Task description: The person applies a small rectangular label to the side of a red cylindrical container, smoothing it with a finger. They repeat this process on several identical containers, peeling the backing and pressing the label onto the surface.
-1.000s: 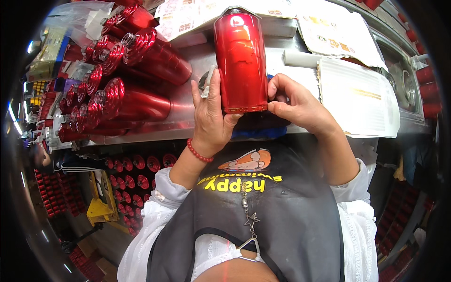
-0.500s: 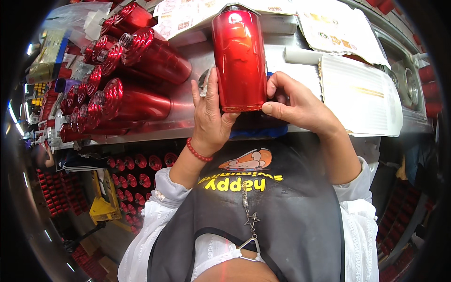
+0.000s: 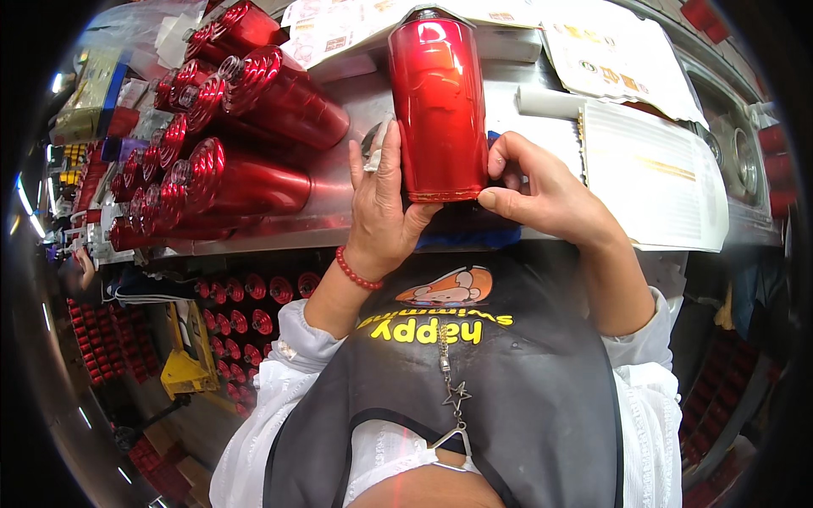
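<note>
A tall, glossy red glass bottle (image 3: 440, 110) lies over the metal table, its flat base toward me and its dark neck (image 3: 426, 14) at the far end. My left hand (image 3: 381, 186) supports its left side, fingers stretched along the glass and thumb at the base. A small white scrap (image 3: 373, 159) shows by those fingers, beside a dark shape I cannot make out. At the base's right corner, my right hand (image 3: 538, 188) grips the edge with its thumb, the index finger bent against the side. Its other fingers are curled and partly hidden.
Several similar red bottles (image 3: 254, 178) with ribbed, clear-tipped ends lie in a stack at the left. White corrugated card (image 3: 652, 178) and printed sheets (image 3: 610, 55) cover the right and back of the table. Blue cloth (image 3: 474, 237) sits under the bottle's base. A yellow pallet truck (image 3: 188, 372) stands below left.
The bottle has shifted slightly to the right in the picture, and its right edge leans a little more. Both hands keep nearly the same hold, while the whole view has moved slightly.
</note>
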Demonstrator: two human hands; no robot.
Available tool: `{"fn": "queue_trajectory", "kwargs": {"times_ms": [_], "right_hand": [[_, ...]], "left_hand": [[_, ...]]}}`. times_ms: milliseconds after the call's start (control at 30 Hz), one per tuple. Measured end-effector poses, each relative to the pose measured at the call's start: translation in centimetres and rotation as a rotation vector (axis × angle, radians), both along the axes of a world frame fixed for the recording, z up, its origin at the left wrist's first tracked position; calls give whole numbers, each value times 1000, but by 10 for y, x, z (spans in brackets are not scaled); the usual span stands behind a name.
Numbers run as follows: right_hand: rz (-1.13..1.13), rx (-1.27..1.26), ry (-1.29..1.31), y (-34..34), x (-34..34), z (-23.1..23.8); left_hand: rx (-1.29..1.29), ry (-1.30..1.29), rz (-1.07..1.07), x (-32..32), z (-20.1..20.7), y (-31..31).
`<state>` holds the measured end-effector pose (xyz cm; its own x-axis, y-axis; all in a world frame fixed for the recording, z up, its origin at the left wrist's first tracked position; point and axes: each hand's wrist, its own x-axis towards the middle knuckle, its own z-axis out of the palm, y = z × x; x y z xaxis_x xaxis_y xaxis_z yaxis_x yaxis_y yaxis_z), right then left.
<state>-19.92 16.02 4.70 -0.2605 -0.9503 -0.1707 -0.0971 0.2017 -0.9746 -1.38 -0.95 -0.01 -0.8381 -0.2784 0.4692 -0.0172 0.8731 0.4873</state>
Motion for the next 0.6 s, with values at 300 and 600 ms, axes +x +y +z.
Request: {"fn": "queue_trajectory", "kwargs": {"times_ms": [300, 600], "right_hand": [[-32, 38, 40, 2, 2, 5], [-23, 36, 20, 1, 0, 6]], "left_hand": [[-11, 23, -5, 1, -2, -2], [3, 39, -9, 0, -2, -2]]}}
